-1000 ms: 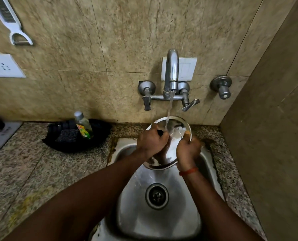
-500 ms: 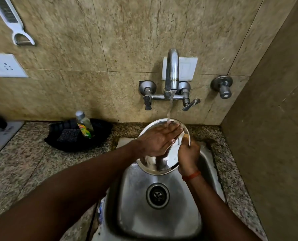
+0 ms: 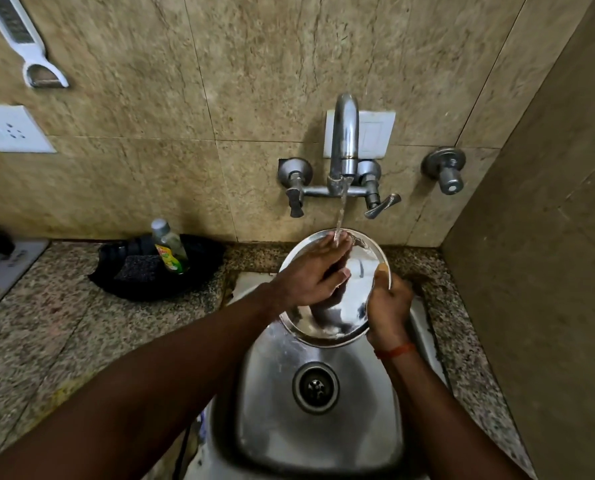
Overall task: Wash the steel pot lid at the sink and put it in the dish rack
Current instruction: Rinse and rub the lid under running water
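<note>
The round steel pot lid (image 3: 349,315) is held tilted over the steel sink (image 3: 324,441), its shiny inner face toward me. My right hand (image 3: 388,304) grips its right rim, thumb on the edge. My left hand (image 3: 311,273) lies flat on the lid's face with fingers stretched out, fingertips under the water stream (image 3: 340,220) that falls from the wall tap (image 3: 344,147). No dish rack is in view.
A black tray (image 3: 123,282) with a scrub pad (image 3: 138,270) and a dish-soap bottle (image 3: 169,245) sits on the granite counter (image 3: 46,323) left of the sink. A side wall (image 3: 549,271) closes in on the right. A wall socket (image 3: 12,128) and a hanging peeler (image 3: 22,43) are upper left.
My left hand went from curled at the lid's top edge to flat across its face, sliding up under the stream. The right hand shifted lower along the right rim; the lid tilted more toward me.
</note>
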